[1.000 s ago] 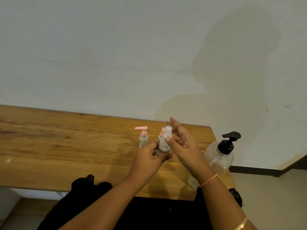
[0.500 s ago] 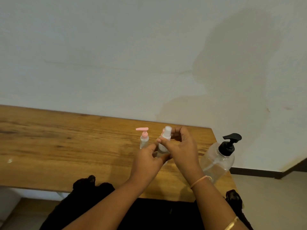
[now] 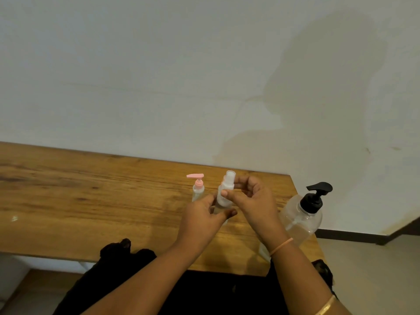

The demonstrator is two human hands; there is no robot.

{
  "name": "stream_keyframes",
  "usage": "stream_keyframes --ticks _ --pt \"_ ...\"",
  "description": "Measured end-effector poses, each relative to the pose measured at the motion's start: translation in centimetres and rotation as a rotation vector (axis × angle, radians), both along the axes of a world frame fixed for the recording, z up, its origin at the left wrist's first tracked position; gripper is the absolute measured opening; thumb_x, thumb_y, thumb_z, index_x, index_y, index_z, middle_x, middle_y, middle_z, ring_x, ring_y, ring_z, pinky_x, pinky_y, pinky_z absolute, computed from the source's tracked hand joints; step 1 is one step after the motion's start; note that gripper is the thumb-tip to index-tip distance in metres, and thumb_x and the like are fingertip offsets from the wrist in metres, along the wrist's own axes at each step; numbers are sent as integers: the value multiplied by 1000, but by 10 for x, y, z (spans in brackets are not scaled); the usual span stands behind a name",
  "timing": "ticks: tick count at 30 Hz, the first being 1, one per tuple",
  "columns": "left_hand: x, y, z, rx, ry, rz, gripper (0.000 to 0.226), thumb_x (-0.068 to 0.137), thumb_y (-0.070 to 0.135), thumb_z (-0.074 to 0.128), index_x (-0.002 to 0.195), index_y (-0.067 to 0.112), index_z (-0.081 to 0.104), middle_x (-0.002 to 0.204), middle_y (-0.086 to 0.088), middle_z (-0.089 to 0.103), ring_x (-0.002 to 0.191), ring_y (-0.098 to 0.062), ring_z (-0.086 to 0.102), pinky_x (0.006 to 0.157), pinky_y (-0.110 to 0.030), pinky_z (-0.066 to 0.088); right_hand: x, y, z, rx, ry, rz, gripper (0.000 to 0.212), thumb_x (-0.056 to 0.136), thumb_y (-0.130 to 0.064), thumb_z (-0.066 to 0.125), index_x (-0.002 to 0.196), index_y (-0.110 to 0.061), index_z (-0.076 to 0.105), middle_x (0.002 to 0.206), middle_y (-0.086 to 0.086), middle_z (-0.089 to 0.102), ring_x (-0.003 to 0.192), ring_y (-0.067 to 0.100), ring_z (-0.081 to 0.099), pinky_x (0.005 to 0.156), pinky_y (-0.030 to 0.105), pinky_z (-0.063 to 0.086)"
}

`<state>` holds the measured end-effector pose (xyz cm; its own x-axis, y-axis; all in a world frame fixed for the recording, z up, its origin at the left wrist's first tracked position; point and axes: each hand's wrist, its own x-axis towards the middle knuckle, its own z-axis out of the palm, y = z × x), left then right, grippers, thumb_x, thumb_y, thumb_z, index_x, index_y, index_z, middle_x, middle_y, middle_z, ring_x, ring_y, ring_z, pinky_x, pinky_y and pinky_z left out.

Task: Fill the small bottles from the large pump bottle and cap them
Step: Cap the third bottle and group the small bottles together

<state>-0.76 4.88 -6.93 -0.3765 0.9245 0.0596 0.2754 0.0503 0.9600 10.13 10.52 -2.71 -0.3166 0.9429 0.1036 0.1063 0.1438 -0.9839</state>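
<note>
Small bottle (image 3: 225, 195): lower body hidden behind left hand (image 3: 202, 221); fill level unreadable. Neck partly covered by right hand (image 3: 252, 201) fingers (image 3: 242, 179); cap seating cannot be told. Pink-pump bottle (image 3: 198, 189): contents too small and blurred to read. Large pump bottle (image 3: 304, 219): lower left side hidden by right wrist. Counter (image 3: 91, 201) cut off at left edge.

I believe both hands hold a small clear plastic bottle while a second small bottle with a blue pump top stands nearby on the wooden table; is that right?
Not quite: the head view shows the pump top of the standing small bottle is pink, not blue. The rest holds: the left hand and right hand both hold the small clear plastic bottle over the wooden table.
</note>
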Motion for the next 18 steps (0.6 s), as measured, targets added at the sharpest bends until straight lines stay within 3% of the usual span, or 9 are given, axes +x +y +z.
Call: stream_keyframes --ticks 4,6,8,10,11,14,18 --pt "1 -1 4 -6 56 1 29 72 37 77 99 30 69 82 14 71 82 0 66 75 -31 56 -3 -3 -4 0 -49 -35 39 70 -15 81 104 -17 60 103 2 67 100 19 63 88 40 53" --pt "2 -1 8 -20 82 -13 24 75 36 75 95 40 63 70 23 64 74 7 60 65 -14 50 -1 -5 -2 -65 -2 78 56 73 -23 79 122 -21 54 115 -1 62 107 14 60 85 31 54" --pt "3 -2 9 -20 75 -22 28 75 36 75 101 38 65 72 24 65 77 6 61 67 -15 50 2 -8 2 -150 125 180 53 81 -23 69 130 -24 50 118 -5 61 105 3 60 76 18 53" --pt "2 -1 7 -14 67 -16 34 73 37 77 105 30 68 85 17 71 87 -2 65 79 -30 55 3 -8 5 -128 174 226 28 90 -7 58 113 -24 60 108 -5 67 95 1 64 75 18 53" --pt "2 -1 7 -8 70 -14 35 72 37 78 106 30 68 89 15 72 90 -3 66 82 -35 56 3 -7 5 -99 164 210 27 91 -3 56 105 -24 63 105 -3 69 95 4 65 77 20 53" --pt "3 -3 6 -2 116 -1 34 73 37 77 105 30 68 88 13 72 85 -1 66 79 -36 56 -1 -4 2 -49 124 68 21 81 -2 69 98 -14 65 100 4 71 96 18 66 82 29 55" --pt "4 -4 7 -9 184 13 36 74 39 75 106 24 68 86 10 71 80 -3 65 74 -33 56 -9 -6 -2 39 31 -120 30 70 -11 81 76 -17 53 75 -3 58 70 7 53 62 23 46"
